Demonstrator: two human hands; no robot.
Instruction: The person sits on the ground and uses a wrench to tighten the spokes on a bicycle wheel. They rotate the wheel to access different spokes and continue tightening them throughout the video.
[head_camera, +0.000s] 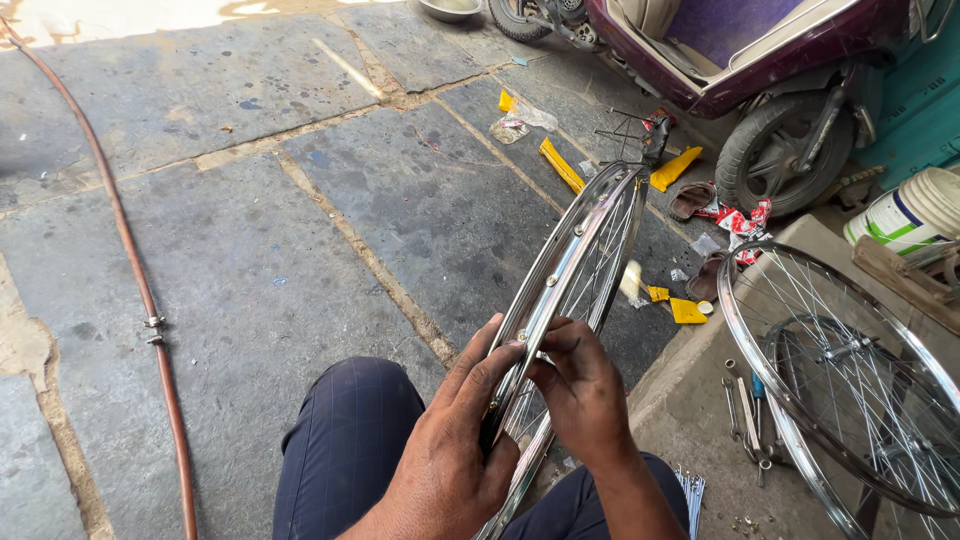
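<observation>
A shiny chrome bicycle wheel rim (585, 250) with thin spokes stands on edge between my knees, running away from me. My left hand (455, 440) grips the near part of the rim from the left, fingers curled over its edge. My right hand (580, 395) is on the right side of the rim, fingertips pinched at a spoke end by the rim's inner face. What the right fingers hold is too small to make out. My dark blue trousers (345, 450) show below.
Another spoked wheel (840, 370) leans at right over wrenches (745, 405) and loose spokes (690, 490) on a concrete step. A maroon scooter (760, 70), white bucket (905, 210), sandals, yellow scraps and wrappers lie beyond. A red hose (140, 280) runs along the stone floor at left.
</observation>
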